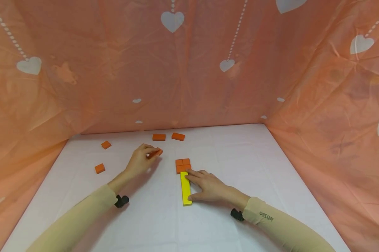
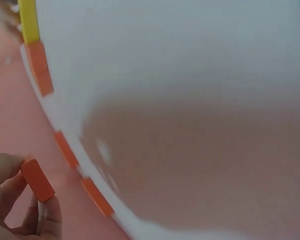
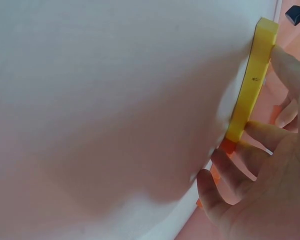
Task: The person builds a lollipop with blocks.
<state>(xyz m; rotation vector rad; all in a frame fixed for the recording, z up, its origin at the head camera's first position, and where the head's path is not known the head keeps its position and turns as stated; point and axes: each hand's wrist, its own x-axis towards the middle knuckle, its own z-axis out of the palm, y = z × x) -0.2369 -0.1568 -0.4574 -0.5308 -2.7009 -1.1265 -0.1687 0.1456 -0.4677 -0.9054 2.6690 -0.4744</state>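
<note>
In the head view my left hand (image 1: 142,159) pinches a small orange block (image 2: 38,181) between thumb and fingers, above the table left of centre. My right hand (image 1: 209,187) lies with spread fingers along the right side of a long yellow block (image 1: 186,190). Its thumb touches near the block's near end, and the index finger reaches the far end. Against that far end sits a compact group of orange blocks (image 1: 183,169), two smaller faces side by side behind a longer one. The right wrist view shows the yellow block (image 3: 252,80) beside the fingertips.
Two orange oblong blocks (image 1: 159,137) lie near the table's back edge. Two smaller orange blocks (image 1: 99,168) lie at the left. A white cloth covers the table (image 1: 239,150), and a pink curtain (image 1: 202,94) with hearts encloses the back and sides.
</note>
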